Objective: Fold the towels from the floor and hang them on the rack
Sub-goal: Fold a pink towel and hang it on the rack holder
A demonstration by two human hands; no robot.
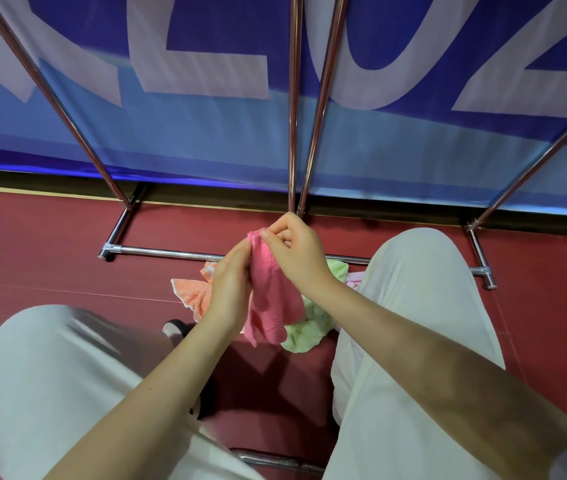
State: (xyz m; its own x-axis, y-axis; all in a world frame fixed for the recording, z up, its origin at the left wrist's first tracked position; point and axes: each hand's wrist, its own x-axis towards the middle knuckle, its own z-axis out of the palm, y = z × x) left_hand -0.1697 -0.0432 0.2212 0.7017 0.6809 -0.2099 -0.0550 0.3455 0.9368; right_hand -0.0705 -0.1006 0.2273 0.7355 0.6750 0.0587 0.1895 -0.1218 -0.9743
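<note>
A pink towel hangs in the air between my knees, above the floor. My left hand grips its left side near the top. My right hand pinches its upper corner with thumb and fingers. Under it on the red floor lie an orange towel to the left and a light green towel to the right, with a pale pink one partly hidden behind my right knee. The chrome rack stands just beyond them, its poles rising out of view.
My knees in white trousers frame the towels on both sides. A blue banner with large pale letters stands behind the rack. A shoe tip shows by my left leg. Another chrome bar lies near the bottom edge.
</note>
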